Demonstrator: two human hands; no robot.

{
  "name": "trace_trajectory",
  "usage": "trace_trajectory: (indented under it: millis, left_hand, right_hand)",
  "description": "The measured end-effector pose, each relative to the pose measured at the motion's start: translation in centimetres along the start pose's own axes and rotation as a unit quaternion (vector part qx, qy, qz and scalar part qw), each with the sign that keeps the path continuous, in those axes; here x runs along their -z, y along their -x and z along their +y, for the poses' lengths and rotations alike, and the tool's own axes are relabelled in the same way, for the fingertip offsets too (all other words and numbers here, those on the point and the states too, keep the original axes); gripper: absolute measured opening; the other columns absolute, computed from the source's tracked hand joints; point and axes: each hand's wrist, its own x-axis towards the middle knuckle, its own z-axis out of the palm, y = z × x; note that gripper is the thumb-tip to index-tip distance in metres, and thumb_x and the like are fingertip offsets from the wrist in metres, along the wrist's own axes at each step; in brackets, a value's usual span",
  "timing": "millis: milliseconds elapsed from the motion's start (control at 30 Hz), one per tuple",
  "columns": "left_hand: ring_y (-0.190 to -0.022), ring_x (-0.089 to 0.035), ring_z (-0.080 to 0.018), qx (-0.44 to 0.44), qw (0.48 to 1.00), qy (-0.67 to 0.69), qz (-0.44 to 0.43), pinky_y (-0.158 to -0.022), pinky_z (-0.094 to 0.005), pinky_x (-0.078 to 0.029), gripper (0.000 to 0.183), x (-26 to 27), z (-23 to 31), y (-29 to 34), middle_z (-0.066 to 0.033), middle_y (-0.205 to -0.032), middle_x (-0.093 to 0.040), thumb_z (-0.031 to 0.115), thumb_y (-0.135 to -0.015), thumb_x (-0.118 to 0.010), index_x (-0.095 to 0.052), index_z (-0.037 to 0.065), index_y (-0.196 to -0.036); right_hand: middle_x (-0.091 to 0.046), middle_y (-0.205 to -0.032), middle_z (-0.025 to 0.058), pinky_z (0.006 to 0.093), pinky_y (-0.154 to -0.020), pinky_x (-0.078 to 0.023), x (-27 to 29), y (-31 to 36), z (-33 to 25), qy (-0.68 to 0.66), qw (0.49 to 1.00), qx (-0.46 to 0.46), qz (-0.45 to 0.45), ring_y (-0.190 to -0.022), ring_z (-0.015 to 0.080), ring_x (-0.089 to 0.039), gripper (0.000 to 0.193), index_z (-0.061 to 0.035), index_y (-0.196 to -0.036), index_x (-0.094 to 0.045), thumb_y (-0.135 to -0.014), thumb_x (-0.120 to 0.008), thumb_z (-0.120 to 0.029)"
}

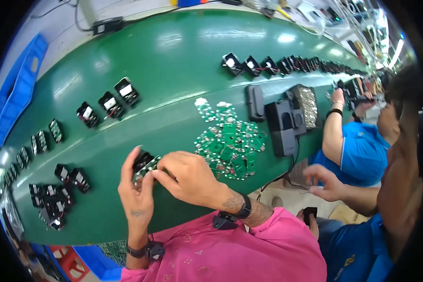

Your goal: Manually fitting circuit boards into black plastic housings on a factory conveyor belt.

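My left hand (135, 195) is closed around a small black plastic housing (142, 159), thumb and fingers on its sides. A green circuit board (150, 166) lies at the open face of the housing. My right hand (192, 177) pinches at the board's edge with thumb and forefinger; its fingertips hide part of the board. Right of my hands, loose green circuit boards (230, 143) lie in a heap on the green table (174, 117). Three open black housings (111, 104) with white labels and red wires stand farther off to the left.
Several housings (56, 199) cluster at the near left, and board-fitted ones (41, 140) form a row. More housings (252, 66) line the far right. A black device (283, 127) stands beyond the heap. Blue bins (21, 89) flank the table. Co-workers (362, 145) sit at the right.
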Motion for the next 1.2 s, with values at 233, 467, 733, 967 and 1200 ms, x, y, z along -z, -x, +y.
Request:
trace_trajectory:
  millis: [233,467,733,967,1200]
  left_hand:
    - [-0.097,-0.065,-0.0169,0.007,0.99,0.112,-0.089,-0.085,-0.0275,-0.059,0.062,-0.3,0.0,0.0,-0.0131,-0.126,-0.053,-0.015,-0.082,-0.062,-0.043,-0.001,-0.14]
    - [-0.102,-0.064,-0.0151,0.03,0.994,0.075,-0.08,-0.083,-0.0262,-0.059,0.06,-0.2,0.2,0.2,-0.0132,-0.13,-0.053,-0.015,-0.082,-0.063,-0.046,-0.001,-0.139]
    - [-0.099,-0.065,-0.016,0.003,0.997,0.033,-0.066,-0.079,-0.0258,-0.058,0.052,-1.3,-0.1,0.0,-0.012,-0.123,-0.059,-0.015,-0.081,-0.061,-0.055,-0.001,-0.132]
    - [-0.107,-0.06,-0.0195,-0.083,0.996,-0.003,-0.021,-0.094,-0.0312,-0.049,0.047,0.1,-3.5,-0.3,-0.0106,-0.125,-0.059,0.006,-0.095,-0.056,-0.048,-0.001,-0.141]
    - [-0.113,-0.058,-0.0225,-0.126,0.99,-0.035,-0.043,-0.099,-0.0334,-0.047,0.055,-2.8,-0.7,0.0,-0.0141,-0.132,-0.056,-0.004,-0.093,-0.044,-0.041,-0.001,-0.148]
  right_hand:
    - [-0.063,-0.068,0.0129,0.0384,-0.052,-0.048,0.2,1.4,1.2,-0.092,0.988,-0.114,0.05,-0.057,0.0269,-0.063,0.018,0.0011,-0.088,-0.063,-0.091,-0.069,-0.016]
    - [-0.06,-0.068,0.0066,0.0299,-0.05,-0.041,-0.1,1.5,0.4,-0.262,0.96,-0.076,0.066,-0.055,0.0143,-0.054,0.017,0.0017,-0.088,-0.067,-0.09,-0.072,-0.014]
    - [-0.055,-0.056,0.0018,0.0266,-0.045,-0.036,2.5,0.9,0.3,-0.29,0.933,-0.208,-0.036,-0.053,0.0026,-0.046,0.027,0.0024,-0.077,-0.066,-0.093,-0.07,-0.019]
    - [-0.059,-0.064,0.0207,0.0504,-0.06,-0.047,0.0,1.3,0.0,-0.177,0.982,-0.065,0.005,-0.064,0.0427,-0.059,0.037,0.0012,-0.064,-0.059,-0.088,-0.059,-0.028]
    - [-0.059,-0.063,0.02,0.0511,-0.06,-0.047,1.9,2.6,0.2,-0.105,0.988,-0.111,0.017,-0.064,0.0407,-0.06,0.032,-0.0002,-0.065,-0.06,-0.087,-0.059,-0.025]
